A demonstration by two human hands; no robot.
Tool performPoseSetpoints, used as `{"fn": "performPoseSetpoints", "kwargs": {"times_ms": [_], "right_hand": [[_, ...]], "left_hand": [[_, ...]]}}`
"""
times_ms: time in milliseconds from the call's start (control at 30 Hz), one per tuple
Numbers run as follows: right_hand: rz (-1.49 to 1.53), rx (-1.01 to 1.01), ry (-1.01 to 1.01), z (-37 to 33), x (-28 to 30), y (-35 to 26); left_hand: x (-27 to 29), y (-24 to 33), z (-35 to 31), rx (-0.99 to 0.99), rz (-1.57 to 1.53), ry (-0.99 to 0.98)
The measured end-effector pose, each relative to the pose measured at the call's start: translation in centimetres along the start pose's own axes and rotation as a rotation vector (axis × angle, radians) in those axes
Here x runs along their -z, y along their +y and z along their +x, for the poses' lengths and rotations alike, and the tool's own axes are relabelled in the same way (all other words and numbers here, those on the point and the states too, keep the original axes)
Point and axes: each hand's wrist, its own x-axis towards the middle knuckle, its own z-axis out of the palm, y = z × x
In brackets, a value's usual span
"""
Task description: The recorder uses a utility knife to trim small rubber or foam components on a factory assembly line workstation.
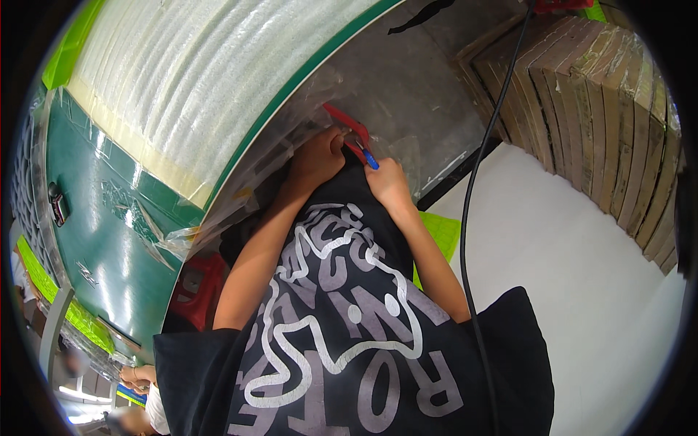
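Both my hands are close together in front of my black printed shirt. My left hand (318,158) is closed in a fist with the fingers curled in. What it grips, if anything, is hidden. A bent red strip-like piece (349,122) lies just beyond my knuckles, between the two hands. My right hand (390,183) is closed, and its fingertips meet a small blue pen-like thing (371,158) whose upper end reaches the red piece. The kind of the red piece is not clear.
A green-topped table (109,218) at left bears layered white foam sheeting (189,73). Clear plastic film (269,138) hangs at its edge. Stacked brown boards (582,109) stand at right beside a white surface (538,225). A black cable (469,225) runs down past my right arm.
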Motion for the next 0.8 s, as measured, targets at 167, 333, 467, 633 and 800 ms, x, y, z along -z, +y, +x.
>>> {"fn": "performPoseSetpoints", "kwargs": {"times_ms": [167, 333, 467, 633, 800], "right_hand": [[0.001, 0.011, 0.016, 0.3, 0.4, -0.6], [0.017, -0.018, -0.022, 0.6, -0.4, -0.1], [0.036, -0.012, -0.058, 1.2, -0.6, 0.4], [0.07, 0.064, 0.061, 1.6, -0.9, -0.3], [0.066, -0.009, -0.028, 1.3, -0.5, 0.1]], "left_hand": [[-0.3, -0.1, 0.1, -0.041, 0.029, 0.047], [-0.2, -0.4, 0.2, -0.011, -0.002, 0.049], [-0.2, -0.6, 0.4, -0.016, -0.03, 0.045], [-0.2, -0.3, 0.2, -0.022, -0.027, 0.058], [0.1, 0.2, 0.1, -0.01, 0.029, 0.014]]}}
